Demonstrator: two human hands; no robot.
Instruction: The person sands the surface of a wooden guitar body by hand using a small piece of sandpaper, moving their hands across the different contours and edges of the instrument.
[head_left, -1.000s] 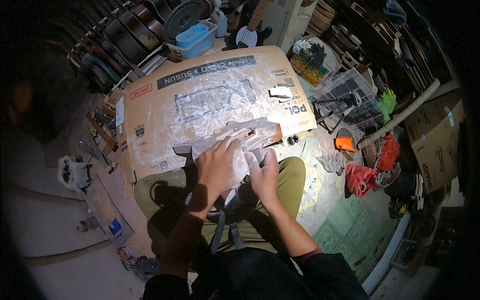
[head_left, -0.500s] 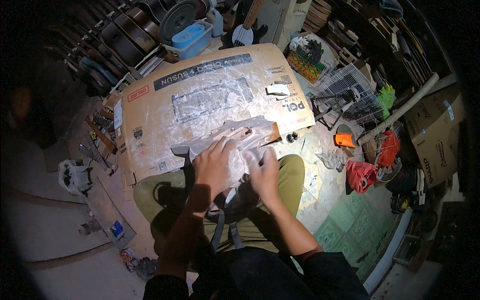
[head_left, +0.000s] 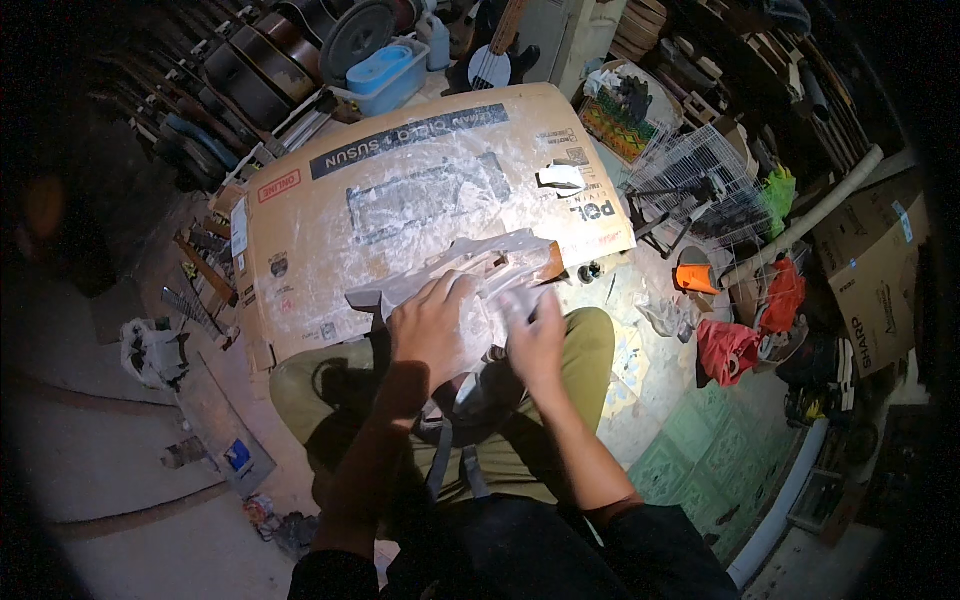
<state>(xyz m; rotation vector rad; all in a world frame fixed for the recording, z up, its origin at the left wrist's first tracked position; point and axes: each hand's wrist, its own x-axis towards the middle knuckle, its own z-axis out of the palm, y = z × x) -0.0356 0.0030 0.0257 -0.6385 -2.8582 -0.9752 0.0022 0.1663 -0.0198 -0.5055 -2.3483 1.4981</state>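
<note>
Across my lap lies a pale, dust-covered wooden piece [head_left: 425,277], which looks like an electric guitar body. It has pointed ends, a small rectangular cutout and a brown patch at its right end. My left hand [head_left: 430,322] rests flat on its left part, fingers stretched out and side by side. Over the right part, my right hand [head_left: 536,338] is closed, the thumb on top. A greyish, blurred pad-like thing [head_left: 516,303] shows at its fingers; I cannot make out what it is. Dark shapes and shadow below the hands hide the near edge of the piece.
A dusty flattened cardboard sheet [head_left: 300,225] spreads ahead, with a white scrap [head_left: 562,178] on it. Guitars [head_left: 240,75] line the back left. To the right are a wire rack [head_left: 700,165], an orange object [head_left: 697,277] and a red bag [head_left: 728,350].
My right hand has shifted slightly over the wooden piece, its fingers still smeared by motion. My left hand keeps its place on it. The whole view has moved a little.
</note>
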